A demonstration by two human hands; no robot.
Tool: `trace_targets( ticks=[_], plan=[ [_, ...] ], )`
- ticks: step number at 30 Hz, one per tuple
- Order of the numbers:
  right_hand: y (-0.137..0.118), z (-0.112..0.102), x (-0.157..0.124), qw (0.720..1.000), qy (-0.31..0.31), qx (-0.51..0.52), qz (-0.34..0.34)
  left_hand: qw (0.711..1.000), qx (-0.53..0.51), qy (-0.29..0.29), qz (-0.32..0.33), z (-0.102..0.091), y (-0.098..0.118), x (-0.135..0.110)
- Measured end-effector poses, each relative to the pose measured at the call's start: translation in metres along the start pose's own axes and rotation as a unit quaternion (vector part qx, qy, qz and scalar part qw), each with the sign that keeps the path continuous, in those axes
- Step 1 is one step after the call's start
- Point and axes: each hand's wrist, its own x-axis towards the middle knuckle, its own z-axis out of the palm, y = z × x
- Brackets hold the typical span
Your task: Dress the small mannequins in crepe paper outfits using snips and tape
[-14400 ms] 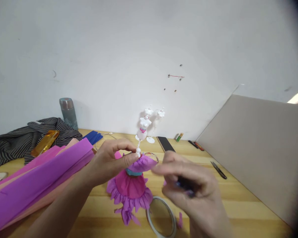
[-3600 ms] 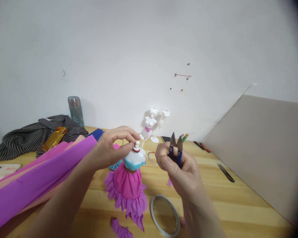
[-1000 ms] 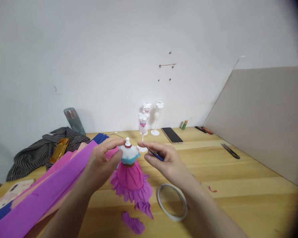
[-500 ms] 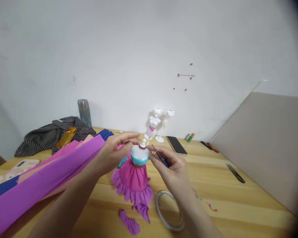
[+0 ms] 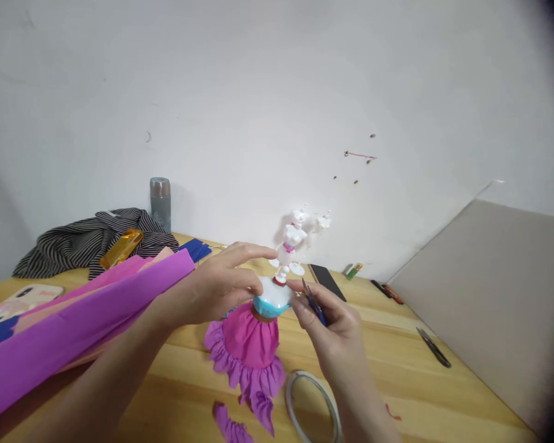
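A small white mannequin [image 5: 271, 298] stands on the wooden table [image 5: 425, 381], dressed in a light blue bodice and a pink crepe skirt [image 5: 250, 337] with a purple ruffle hem. My left hand [image 5: 216, 287] wraps its fingers round the mannequin's top from the left. My right hand [image 5: 335, 320] is closed on small blue-handled snips [image 5: 314, 301], their tips close to the bodice's right side.
Purple and pink crepe paper rolls [image 5: 74, 326] lie at left, with a striped cloth [image 5: 87, 237] and a flask [image 5: 160, 203] behind. A tape ring [image 5: 311, 406] and a purple scrap [image 5: 231, 426] lie in front. More white mannequins [image 5: 295, 237], a phone [image 5: 327, 282] and black scissors [image 5: 433, 347] are further back and right.
The view has shifted slightly. My right hand with the snips has stayed by the bodice, and my left hand keeps its hold on the mannequin's top.
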Motion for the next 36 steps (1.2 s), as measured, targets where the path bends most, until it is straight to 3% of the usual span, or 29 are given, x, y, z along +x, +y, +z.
trace_targets(
  ticks=[6,12,17,22,28,33,36],
  plan=[
    [0.001,-0.001,0.000,0.999,0.003,-0.036,-0.002,0.998,0.052,-0.047,-0.009,-0.003,0.003,0.002],
    [-0.003,-0.002,-0.002,0.998,-0.005,-0.060,-0.015,0.981,0.158,-0.111,0.017,-0.013,0.020,0.005],
    [-0.005,-0.002,-0.003,0.998,-0.002,-0.068,-0.008,0.977,0.166,-0.132,-0.017,-0.019,0.023,0.004],
    [-0.005,-0.002,-0.005,0.997,0.005,-0.073,-0.027,0.980,0.158,-0.120,-0.020,-0.019,0.019,0.002],
    [-0.005,-0.005,-0.006,0.989,-0.008,-0.111,-0.100,0.979,0.161,-0.118,-0.039,-0.015,0.022,0.007],
    [-0.006,-0.007,-0.009,0.992,0.022,-0.108,-0.054,0.979,0.188,-0.050,-0.054,-0.020,0.008,0.002],
    [-0.004,-0.012,-0.012,0.992,0.083,-0.094,-0.006,0.977,0.177,-0.009,-0.119,-0.021,-0.009,-0.001]
  ],
)
